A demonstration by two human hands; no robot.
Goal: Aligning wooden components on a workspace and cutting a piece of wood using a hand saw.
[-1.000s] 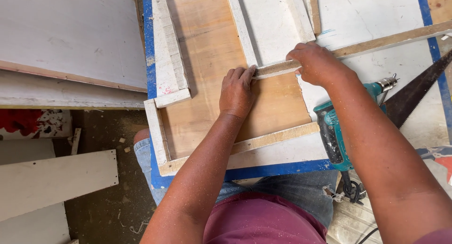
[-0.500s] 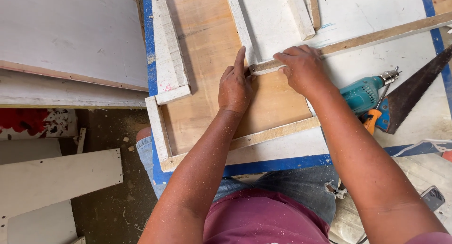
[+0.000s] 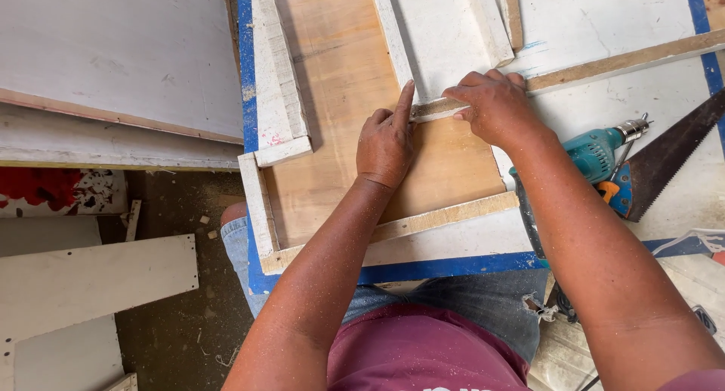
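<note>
The plywood panel (image 3: 340,96) anchors everything — a long batten (image 3: 604,66) lies across it, running off to its right. Right of the panel lie a power drill (image 3: 596,153) and handsaw (image 3: 664,161) — boards (image 3: 98,285) on the floor to its left.

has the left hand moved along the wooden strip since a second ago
Yes, slightly. The left hand now points its index finger up against the end of the long wooden strip, where earlier its fingers lay curled there; it stays on the plywood panel.

A teal power drill (image 3: 596,151) lies beside a handsaw (image 3: 668,161).
</note>
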